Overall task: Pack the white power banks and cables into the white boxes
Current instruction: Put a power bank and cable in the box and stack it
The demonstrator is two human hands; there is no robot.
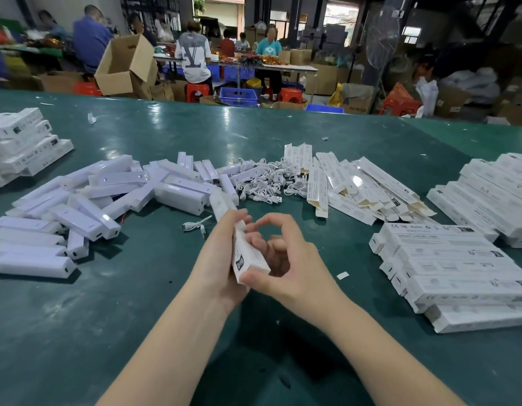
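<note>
Beyond the green table, people sit on red stools at a far bench, with an open carton, blue crates, a standing fan and stacked cartons around them.

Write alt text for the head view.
Both hands, left hand and right hand, hold a white box over a green table, between loose power banks, cables and stacked boxes.

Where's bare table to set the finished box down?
Free: green table near edge, under both forearms; far strip beyond the cables. Crowded: power banks left, flat boxes and packed boxes right. A loose cable lies beside the left hand.
</note>
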